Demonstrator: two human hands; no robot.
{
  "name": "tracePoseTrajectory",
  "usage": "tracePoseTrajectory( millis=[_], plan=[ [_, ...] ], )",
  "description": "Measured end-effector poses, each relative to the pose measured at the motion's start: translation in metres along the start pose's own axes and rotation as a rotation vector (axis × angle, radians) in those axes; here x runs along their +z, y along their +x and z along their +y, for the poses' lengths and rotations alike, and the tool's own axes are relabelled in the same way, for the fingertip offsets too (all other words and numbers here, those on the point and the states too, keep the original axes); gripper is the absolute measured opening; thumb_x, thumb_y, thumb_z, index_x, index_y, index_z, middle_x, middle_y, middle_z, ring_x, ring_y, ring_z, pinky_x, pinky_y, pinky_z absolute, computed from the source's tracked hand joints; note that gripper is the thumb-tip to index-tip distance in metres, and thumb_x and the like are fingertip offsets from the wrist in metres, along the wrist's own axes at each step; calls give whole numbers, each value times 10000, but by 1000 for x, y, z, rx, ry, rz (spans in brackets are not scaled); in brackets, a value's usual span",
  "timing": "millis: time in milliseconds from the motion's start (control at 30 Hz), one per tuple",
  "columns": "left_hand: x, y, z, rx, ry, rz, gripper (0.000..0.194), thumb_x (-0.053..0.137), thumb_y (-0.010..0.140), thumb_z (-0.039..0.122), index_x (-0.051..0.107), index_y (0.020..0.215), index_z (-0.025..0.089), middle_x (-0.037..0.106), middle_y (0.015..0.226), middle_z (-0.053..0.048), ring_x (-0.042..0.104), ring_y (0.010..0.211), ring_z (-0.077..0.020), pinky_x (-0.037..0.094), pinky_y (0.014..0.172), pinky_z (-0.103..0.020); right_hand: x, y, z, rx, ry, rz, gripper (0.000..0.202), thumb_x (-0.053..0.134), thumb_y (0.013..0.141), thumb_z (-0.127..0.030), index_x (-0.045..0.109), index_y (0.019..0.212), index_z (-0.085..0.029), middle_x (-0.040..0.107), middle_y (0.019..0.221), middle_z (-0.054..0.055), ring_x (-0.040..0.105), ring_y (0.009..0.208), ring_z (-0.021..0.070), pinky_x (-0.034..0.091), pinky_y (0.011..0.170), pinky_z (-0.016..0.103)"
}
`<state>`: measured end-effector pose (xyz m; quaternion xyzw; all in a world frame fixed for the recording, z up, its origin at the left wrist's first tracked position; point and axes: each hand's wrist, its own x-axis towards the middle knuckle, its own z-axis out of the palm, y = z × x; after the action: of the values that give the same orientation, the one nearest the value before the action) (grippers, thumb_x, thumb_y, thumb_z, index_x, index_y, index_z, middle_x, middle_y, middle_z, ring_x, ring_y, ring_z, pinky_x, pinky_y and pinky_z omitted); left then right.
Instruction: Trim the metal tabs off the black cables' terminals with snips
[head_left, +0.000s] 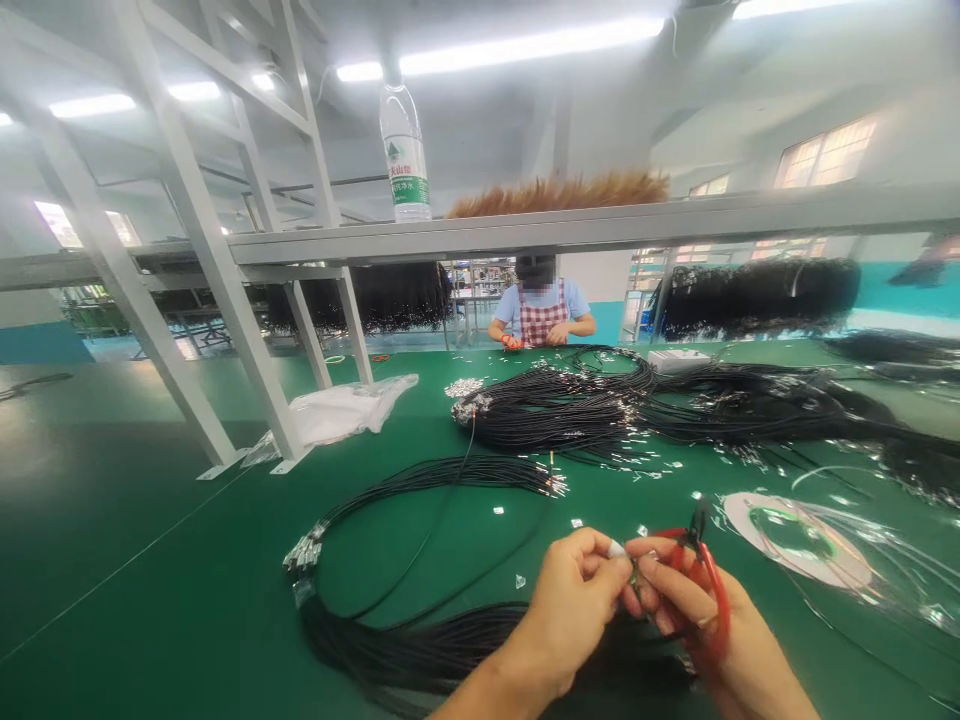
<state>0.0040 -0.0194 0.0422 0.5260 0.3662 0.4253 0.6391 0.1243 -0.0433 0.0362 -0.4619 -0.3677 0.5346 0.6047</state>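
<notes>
My left hand point(574, 605) is closed in a pinch, its fingertips meeting those of my right hand; a white cover sits on one fingertip. What lies between the fingertips is small and mostly hidden. Within my right hand point(694, 605) rest red-handled pliers point(720, 605), their dark head pointing up and away while the thumb and fingers pinch together. Below and left of the hands lies a bundle of black cables point(405, 650), looping round to metal connector ends point(304, 550). The bundle's other ends point(555, 480) are bare and bright.
A large heap of black cables point(547, 410) covers the far table. Right of my hands lies a white disc point(795, 540) with thin strands. A metal shelf frame point(225, 350) stands left, near a plastic bag point(337, 410). A bottle point(405, 150) tops the shelf. Opposite sits a co-worker point(540, 320).
</notes>
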Motion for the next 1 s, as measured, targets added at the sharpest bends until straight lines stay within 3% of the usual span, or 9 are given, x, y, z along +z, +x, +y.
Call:
tracePoseTrajectory(
  millis=[167, 267, 400, 633, 833, 1000],
  plan=[
    [-3, -1, 9, -34, -59, 15, 359, 666, 717, 461, 513, 761, 139, 556, 555, 12, 350, 466, -48, 203, 490, -221, -6, 7, 5, 15, -126, 47, 349, 726, 613, -469, 678, 796, -175, 566, 515, -23, 438, 451, 121, 335, 426, 235],
    [-6, -1, 14, 13, -48, 70, 295, 634, 758, 403, 518, 827, 140, 560, 576, 19, 334, 478, -50, 221, 503, -221, -8, 10, 9, 6, -262, 29, 392, 678, 634, -576, 643, 676, -188, 554, 501, -24, 446, 408, 109, 307, 389, 223],
    [-9, 1, 17, 49, -18, 126, 215, 580, 788, 328, 521, 876, 141, 548, 566, 26, 319, 474, -58, 211, 493, -225, -7, 10, 16, -21, -343, -72, 523, 588, 661, -690, 573, 578, -174, 509, 458, -37, 401, 309, 70, 234, 341, 201],
    [-10, 2, 16, 90, 6, 138, 183, 556, 802, 315, 506, 849, 145, 547, 569, 21, 323, 481, -64, 233, 496, -225, -16, 13, 20, 171, -440, -342, 578, 530, 666, -734, 600, 671, -160, 538, 418, -25, 328, 276, 37, 202, 315, 173],
    [-10, 3, 14, 89, 27, 124, 173, 548, 810, 306, 509, 856, 144, 550, 573, 21, 314, 470, -61, 225, 481, -223, -14, 8, 13, 148, -546, -320, 554, 527, 669, -732, 505, 614, -181, 514, 422, -41, 313, 284, 28, 189, 321, 169],
    [-9, 1, 10, 109, 74, 123, 153, 536, 823, 293, 523, 867, 147, 557, 588, 22, 317, 474, -61, 237, 480, -219, -12, 8, 10, 200, -611, -404, 570, 502, 663, -758, 471, 629, -189, 512, 452, -43, 310, 288, 20, 187, 323, 177]
  ],
)
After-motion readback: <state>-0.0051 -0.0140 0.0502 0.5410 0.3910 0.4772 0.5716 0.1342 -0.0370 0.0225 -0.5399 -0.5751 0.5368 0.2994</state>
